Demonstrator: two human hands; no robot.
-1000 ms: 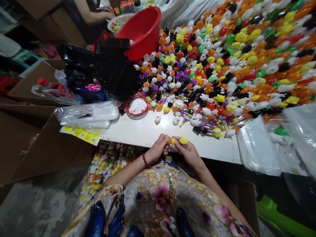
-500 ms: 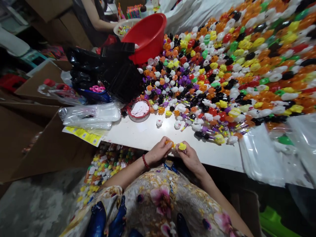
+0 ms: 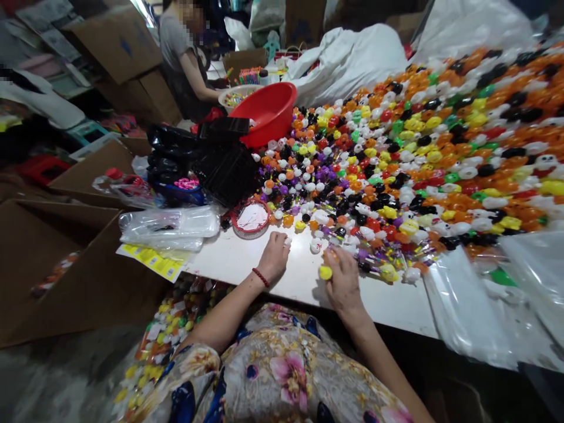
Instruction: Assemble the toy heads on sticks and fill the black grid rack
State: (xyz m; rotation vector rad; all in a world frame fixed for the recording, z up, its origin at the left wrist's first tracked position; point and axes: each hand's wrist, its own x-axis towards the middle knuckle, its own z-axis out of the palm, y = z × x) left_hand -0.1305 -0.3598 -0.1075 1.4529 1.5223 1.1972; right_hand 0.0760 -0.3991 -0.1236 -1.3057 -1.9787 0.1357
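My left hand (image 3: 274, 258), with a red bead bracelet on its wrist, is at the table's near part. Its fingers are closed on a small white plastic figure (image 3: 288, 241), mostly hidden by them. To its right, my right hand (image 3: 345, 282) is closed on a small yellow plastic figure (image 3: 325, 272). An orange piece (image 3: 331, 255) shows at the same fingertips; whether the two are joined I cannot tell. Just beyond the right hand lies a white figure with red marks (image 3: 316, 245). A large heap of mixed colored plastic figures (image 3: 374, 176) spreads behind and to the right.
A red basket with white paper slips (image 3: 252, 218) stands left of the heap. Clear plastic bags (image 3: 170, 226) lie at left, more bags (image 3: 467, 305) at right. A large red basin (image 3: 268, 114) stands behind. A co-worker (image 3: 187, 64) is at the back left; an open carton (image 3: 57, 276) stands left.
My hands have moved apart and forward over the table. My left hand has left the orange piece and closed on the white figure. The view has tilted up.
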